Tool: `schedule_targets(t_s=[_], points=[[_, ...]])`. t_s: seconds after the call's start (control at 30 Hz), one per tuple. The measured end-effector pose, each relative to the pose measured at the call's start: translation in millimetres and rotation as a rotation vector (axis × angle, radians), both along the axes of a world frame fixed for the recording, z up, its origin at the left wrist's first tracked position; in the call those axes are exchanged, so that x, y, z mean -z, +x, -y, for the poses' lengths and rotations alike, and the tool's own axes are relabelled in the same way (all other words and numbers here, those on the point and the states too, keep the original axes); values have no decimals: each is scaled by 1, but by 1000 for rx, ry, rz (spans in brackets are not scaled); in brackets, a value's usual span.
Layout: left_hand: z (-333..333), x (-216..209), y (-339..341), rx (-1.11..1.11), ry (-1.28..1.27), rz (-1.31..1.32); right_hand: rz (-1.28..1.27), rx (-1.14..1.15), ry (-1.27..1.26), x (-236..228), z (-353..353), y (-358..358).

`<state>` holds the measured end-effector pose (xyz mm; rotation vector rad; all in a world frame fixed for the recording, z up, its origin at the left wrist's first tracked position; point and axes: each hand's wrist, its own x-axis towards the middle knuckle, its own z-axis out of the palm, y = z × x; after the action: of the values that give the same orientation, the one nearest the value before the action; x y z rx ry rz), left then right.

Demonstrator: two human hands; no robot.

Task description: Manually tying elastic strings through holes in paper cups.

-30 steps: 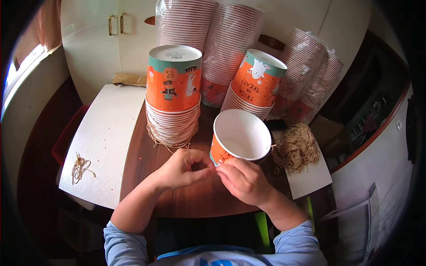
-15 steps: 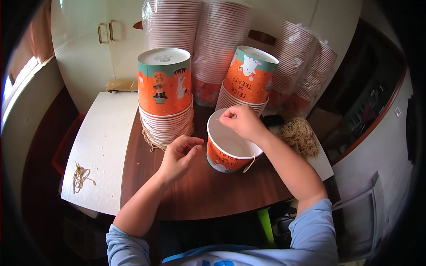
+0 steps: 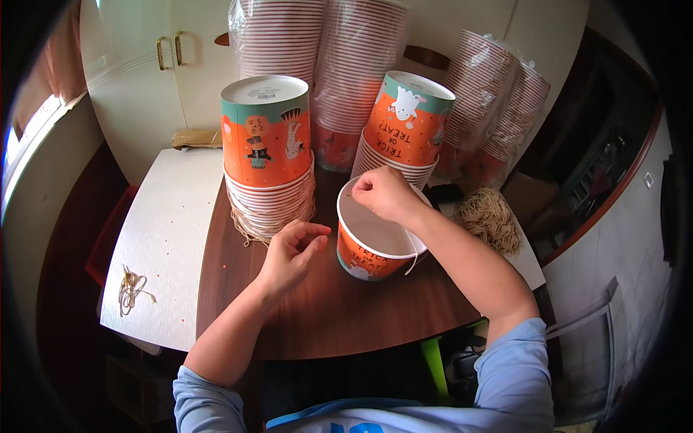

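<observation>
From back here I've got the R hand (image 3: 390, 196) over the mouth of an orange-and-teal paper bucket w/ white inside (image 3: 372, 234), fingertips pinched tog. nr its far L rim; what's btwn them is too small for me to tell. Bucket's upright on the dark brown wood-look table (image 3: 317, 317), R of centre. A thin pale string (image 3: 413, 263) hangs over its near R rim. L hand (image 3: 290, 258) is loose, fingers curved, thumb & forefinger parted, just L of the bucket w/ a slim gap.

Back side's tight, I'd say: tall upside-down orange-and-teal bucket stack (image 3: 266, 169) nr the L hand, tan string round its lower part; 2nd upside-down bucket stack (image 3: 404, 133) right behind the bucket; clear-plastic-bagged bucket stacks (image 3: 361, 72) beyond. Tangled tan string heap (image 3: 489, 222) sits R, toward the side edge. Most room I see's the near side: brown wood from bucket to curved front edge.
</observation>
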<state>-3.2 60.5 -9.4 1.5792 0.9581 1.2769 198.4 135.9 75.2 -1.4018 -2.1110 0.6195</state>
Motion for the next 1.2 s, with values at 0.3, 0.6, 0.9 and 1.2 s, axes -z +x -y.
schedule_targets(t_s=[0.3,0.6,0.9,1.2], points=[[-3,3,-1,6,-33,28,-24,3,11,6,-6,0],[-5,4,-1,-12,-46,-7,-58,27,-33,6,-8,0],[-9,10,5,151,63,30,-31,76,-138,2,-6,-4],[-3,1,7,324,-59,168,-81,-53,-323,6,6,4]])
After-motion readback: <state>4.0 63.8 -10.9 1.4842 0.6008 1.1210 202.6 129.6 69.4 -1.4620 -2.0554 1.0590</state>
